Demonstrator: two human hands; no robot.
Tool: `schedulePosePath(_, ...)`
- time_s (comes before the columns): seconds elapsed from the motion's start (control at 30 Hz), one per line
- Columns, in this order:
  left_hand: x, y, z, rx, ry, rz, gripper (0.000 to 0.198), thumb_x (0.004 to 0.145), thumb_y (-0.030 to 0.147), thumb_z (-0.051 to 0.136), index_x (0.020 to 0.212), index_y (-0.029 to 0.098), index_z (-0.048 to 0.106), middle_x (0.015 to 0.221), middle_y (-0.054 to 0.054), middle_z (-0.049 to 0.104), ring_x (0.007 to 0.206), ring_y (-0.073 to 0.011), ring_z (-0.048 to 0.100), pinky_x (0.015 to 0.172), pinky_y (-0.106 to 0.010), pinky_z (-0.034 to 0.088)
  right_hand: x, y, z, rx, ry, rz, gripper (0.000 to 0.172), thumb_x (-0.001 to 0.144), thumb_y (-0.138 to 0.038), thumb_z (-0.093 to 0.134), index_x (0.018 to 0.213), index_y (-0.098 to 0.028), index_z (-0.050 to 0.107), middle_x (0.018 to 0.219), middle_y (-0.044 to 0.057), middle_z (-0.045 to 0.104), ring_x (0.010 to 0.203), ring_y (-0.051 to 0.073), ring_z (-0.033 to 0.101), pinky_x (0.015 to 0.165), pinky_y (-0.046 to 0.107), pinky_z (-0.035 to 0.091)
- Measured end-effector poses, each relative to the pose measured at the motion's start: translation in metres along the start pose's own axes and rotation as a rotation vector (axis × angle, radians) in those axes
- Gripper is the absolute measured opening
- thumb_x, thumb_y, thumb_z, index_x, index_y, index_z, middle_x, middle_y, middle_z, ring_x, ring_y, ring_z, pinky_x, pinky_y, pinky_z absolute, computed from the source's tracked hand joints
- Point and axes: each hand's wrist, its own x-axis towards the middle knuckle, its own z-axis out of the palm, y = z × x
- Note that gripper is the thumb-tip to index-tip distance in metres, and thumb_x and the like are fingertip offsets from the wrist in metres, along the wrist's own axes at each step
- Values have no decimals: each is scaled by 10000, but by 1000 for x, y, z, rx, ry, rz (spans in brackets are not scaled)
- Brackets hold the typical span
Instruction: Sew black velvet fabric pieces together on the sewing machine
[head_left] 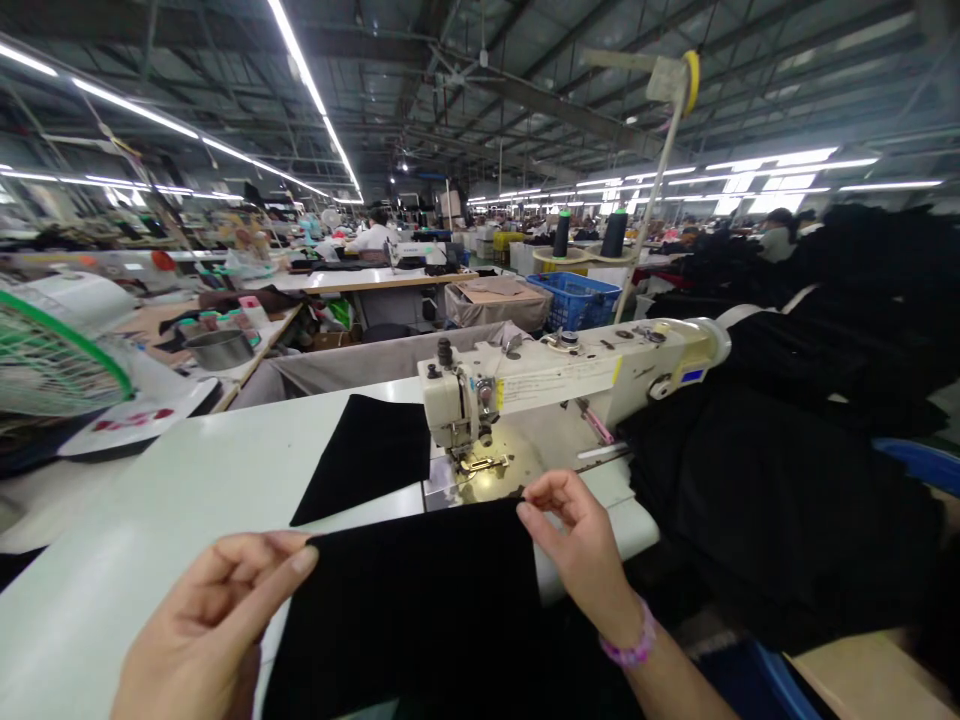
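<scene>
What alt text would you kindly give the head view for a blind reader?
The left hand and right hand pinch the top corners of a black fabric piece before a white sewing machine on a pale table. A second black piece lies beside it, dark garments at right.

- The left hand pinches the near left corner of a black fabric piece between thumb and fingers.
- The right hand grips the far right corner of the same piece, with a pink bracelet on its wrist.
- The piece lies flat on the white table, just in front of the sewing machine.
- A second black piece lies left of the machine head, apart from the held one.
- A heap of black cloth sits to the right of the machine.
- A green fan guard stands at the far left.
- A blue basket and thread cones show behind the machine.
</scene>
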Motion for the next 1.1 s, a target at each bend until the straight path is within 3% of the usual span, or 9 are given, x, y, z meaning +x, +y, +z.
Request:
schedulePosePath(0.1, 20, 37, 5, 306, -102, 182, 291, 633, 375, 808, 683, 235, 558, 837, 21, 707, 743, -164, 621, 615, -232, 470, -25, -2, 2, -211, -251, -262, 119, 839, -112, 577, 888, -220, 584, 815, 6, 631, 763, 154, 612, 739, 275, 503)
schedulePosePath(0.17, 36, 52, 24, 552, -303, 289, 178, 692, 356, 720, 719, 239, 589, 820, 2, 709, 736, -189, 625, 646, -274, 459, -44, 1, 6, -211, -446, -424, 192, 836, -58, 512, 914, -223, 573, 802, 10, 630, 743, 152, 602, 715, 270, 497)
schedulePosePath(0.27, 57, 33, 69, 732, -666, 332, 37, 691, 195, 588, 672, 226, 584, 656, 22, 626, 641, -177, 565, 627, -284, 417, -68, 16, 11, -152, -596, -509, 220, 866, -50, 477, 960, -215, 587, 799, 30, 653, 732, 158, 614, 673, 256, 509)
schedulePosePath(0.33, 66, -2, 97, 738, -741, 297, 102, 641, 115, 563, 624, 216, 566, 614, 35, 591, 618, -159, 543, 618, -269, 403, -78, 32, 11, -189, -582, -458, 211, 890, -62, 494, 996, -208, 603, 843, 48, 682, 773, 167, 649, 702, 254, 532)
schedulePosePath(0.43, 71, -57, 123, 722, -758, 261, 139, 621, 85, 564, 595, 214, 520, 583, 51, 542, 587, -141, 510, 592, -257, 385, -81, 52, 4, -325, -544, -429, 245, 899, -43, 489, 1036, -204, 613, 905, 61, 714, 839, 187, 686, 775, 273, 549)
schedulePosePath(0.53, 73, -85, 126, 703, -734, 230, 141, 645, 107, 595, 618, 214, 508, 609, 50, 543, 596, -138, 512, 586, -255, 388, -79, 62, -6, -423, -548, -473, 252, 914, -32, 461, 1030, -202, 607, 880, 56, 712, 803, 193, 688, 745, 280, 547)
schedulePosePath(0.8, 87, -91, 127, 764, -705, 181, 178, 734, 60, 635, 663, 185, 532, 648, 54, 559, 611, -115, 522, 615, -251, 422, -67, 60, -6, -546, -464, -579, 220, 897, -41, 476, 950, -196, 622, 820, 46, 658, 731, 197, 604, 648, 321, 488)
schedulePosePath(0.97, 109, -99, 148, 886, -700, 157, 199, 901, 312, 679, 811, 153, 601, 737, 36, 586, 619, -111, 544, 614, -273, 486, -55, 61, 2, -547, -415, -587, 242, 875, -25, 461, 952, -195, 615, 862, 53, 674, 836, 213, 627, 764, 358, 509)
schedulePosePath(1.1, 116, -101, 153, 918, -722, 167, 209, 919, 342, 665, 859, 146, 623, 764, 25, 611, 641, -115, 578, 621, -277, 513, -50, 62, 5, -515, -411, -608, 259, 852, -11, 468, 972, -191, 612, 899, 57, 704, 889, 218, 660, 814, 353, 538)
